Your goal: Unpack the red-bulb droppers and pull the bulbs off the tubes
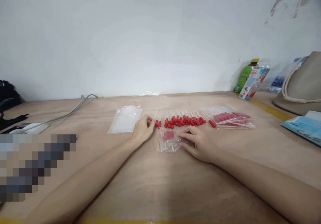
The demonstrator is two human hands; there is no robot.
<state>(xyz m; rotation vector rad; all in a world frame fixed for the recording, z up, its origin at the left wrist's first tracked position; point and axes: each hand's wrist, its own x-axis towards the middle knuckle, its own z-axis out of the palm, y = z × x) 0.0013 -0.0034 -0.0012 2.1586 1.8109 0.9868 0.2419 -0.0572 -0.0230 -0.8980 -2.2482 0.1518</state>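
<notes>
L hand (143, 129) grip on droppers (184, 120) unclear.

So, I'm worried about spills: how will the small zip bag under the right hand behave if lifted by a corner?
The small clear plastic zip bag lies flat and wrinkled under the right hand, so it probably flops and sags. It holds only a few red-bulbed droppers, so likely light. Its glossy film may slide on the wooden table.
</notes>
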